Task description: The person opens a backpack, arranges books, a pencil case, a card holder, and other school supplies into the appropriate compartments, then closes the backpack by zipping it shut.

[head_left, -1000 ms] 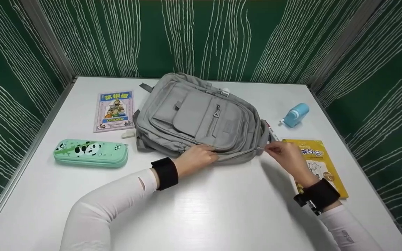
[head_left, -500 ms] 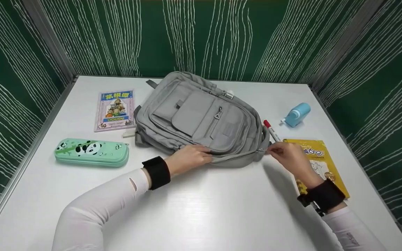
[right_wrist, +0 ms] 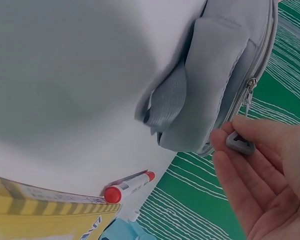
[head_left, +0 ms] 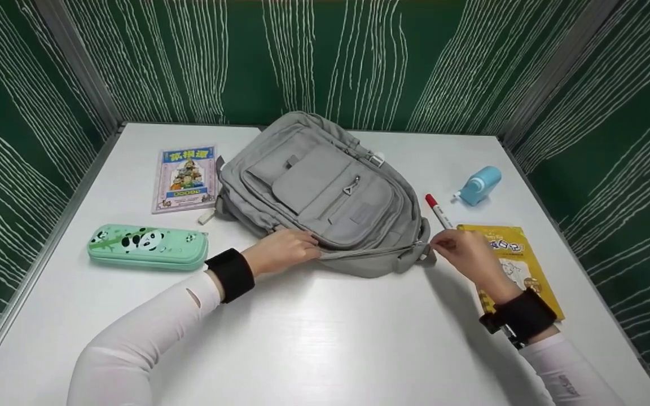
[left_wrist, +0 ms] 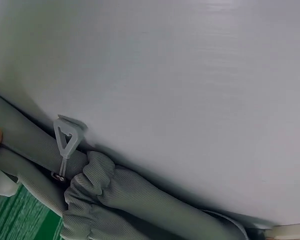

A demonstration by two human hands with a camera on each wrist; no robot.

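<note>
A grey backpack (head_left: 313, 183) lies on its back, slanted across the white table, front pockets facing up. At its near side my left hand (head_left: 282, 251) grips the fabric along the edge; only a sliver of that hand enters the left wrist view, beside a dangling triangular zipper pull (left_wrist: 67, 137). Over by the bag's top end, my right hand (head_left: 466, 254) pinches another zipper pull (right_wrist: 240, 144) between thumb and forefinger. Its slider (right_wrist: 252, 83) sits on the zip, which runs from there along the bag's near edge toward my left hand.
A green panda pencil case (head_left: 147, 247), a comic-covered book (head_left: 187, 180) and a white eraser (head_left: 206, 216) lie left of the bag. To the right are a red-capped marker (head_left: 439, 211), a blue bottle (head_left: 480, 186) and a yellow book (head_left: 539, 293), partly under my right forearm.
The backpack has turned slightly, its near edge shifting toward me and uncovering more of the marker. My left hand has moved left along that edge; the right hand keeps pinching the pull, nearly still.
</note>
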